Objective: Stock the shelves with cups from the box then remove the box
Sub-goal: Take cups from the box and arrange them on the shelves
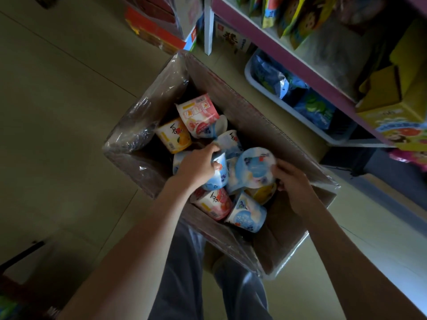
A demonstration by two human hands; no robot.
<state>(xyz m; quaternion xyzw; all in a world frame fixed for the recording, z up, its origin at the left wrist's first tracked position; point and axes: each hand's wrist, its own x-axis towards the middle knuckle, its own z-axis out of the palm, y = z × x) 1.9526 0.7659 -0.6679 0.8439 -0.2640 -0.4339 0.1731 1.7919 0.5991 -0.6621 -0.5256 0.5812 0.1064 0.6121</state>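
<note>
So the left hand (198, 167) wraps a blue cup (220, 176), the right hand (292, 183) pinches a second blue cup (255, 167) by its rim, both inside the cardboard box (231, 88) mid-frame. Likely light, thin-walled, foil-topped: grip sides gently.

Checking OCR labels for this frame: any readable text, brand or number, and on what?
Nothing reads with confidence.
Yellow cup: short dark logo, upside down, too blurred.
Pink cup: boxed characters, too blurred.
Beige carton by the shelf post: large dark characters, illegible.
Yellow box on the shelf: print too blurred.
</note>
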